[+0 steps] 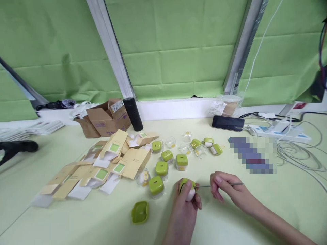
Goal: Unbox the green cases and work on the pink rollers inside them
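I watch the left hand closed around a small case, green on top and white below, just below and right of the centre of my view; the thumb presses over its front. From three o'clock, a thin metal rod runs in to the green part; I cannot tell whether its tip enters or only touches. The right hand is clamped on that rod, fingers curled, the far end poking out past the knuckles.

Taking the case as my clock centre, an upturned green lid lies at eight o'clock. A clear box with a green top sits near at nine, another one at ten, a third at eleven and a fourth close to twelve. At one o'clock I see a loose cluster of green-capped pieces and clear covers, and beyond them a dark phone. Between nine and ten, flattened paper cartons overlap in a wide pile. An open cardboard box stands behind them at ten, with a black cylinder just to its right. A white power strip lies at two, cables looping beside it
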Demonstrator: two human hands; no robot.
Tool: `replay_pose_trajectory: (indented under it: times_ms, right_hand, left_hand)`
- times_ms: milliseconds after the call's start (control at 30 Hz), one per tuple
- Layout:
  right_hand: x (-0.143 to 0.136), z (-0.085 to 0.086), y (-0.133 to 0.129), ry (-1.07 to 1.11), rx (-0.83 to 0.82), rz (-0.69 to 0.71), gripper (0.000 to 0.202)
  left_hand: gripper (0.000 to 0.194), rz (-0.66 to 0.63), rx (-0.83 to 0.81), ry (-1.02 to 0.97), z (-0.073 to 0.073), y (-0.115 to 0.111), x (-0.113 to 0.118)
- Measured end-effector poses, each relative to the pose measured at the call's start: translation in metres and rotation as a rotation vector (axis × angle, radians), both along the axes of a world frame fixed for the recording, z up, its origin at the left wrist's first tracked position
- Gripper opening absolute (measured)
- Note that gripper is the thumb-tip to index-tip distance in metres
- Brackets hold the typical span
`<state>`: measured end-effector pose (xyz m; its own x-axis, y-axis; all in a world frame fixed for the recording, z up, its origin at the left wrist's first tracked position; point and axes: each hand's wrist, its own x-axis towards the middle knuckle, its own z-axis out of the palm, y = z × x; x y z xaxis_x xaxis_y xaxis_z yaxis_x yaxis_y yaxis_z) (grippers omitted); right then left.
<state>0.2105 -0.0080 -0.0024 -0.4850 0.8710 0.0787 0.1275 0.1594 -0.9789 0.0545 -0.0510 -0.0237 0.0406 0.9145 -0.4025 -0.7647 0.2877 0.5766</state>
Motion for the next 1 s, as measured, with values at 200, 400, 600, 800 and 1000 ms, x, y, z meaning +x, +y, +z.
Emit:
replay_pose_trajectory:
  times_ms: [200,400,600,800,1000]
  right_hand:
    - [0.002,-0.008,-0.008,-0.083,0.355,0.228,0.040]
    - [0.002,-0.003,-0.009,-0.168,0.464,0.343,0.027]
    - [0.002,-0.014,-0.009,-0.401,0.656,0.300,0.030]
    - [0.012,-0.023,-0.010,-0.455,0.960,0.372,0.051]
    - [0.007,-0.017,-0.013,-0.477,1.283,0.303,0.048]
  left_hand:
    - [0.046,-0.040,-0.037,0.030,-0.008,-0.004,0.003]
    - [0.049,-0.091,-0.057,-0.024,-0.012,-0.007,0.000]
    - [0.047,-0.070,-0.109,-0.056,-0.014,-0.011,-0.002]
    - [0.057,-0.121,-0.112,0.086,-0.018,-0.008,0.004]
    - [0.053,-0.126,-0.015,0.042,-0.016,-0.011,0.004]
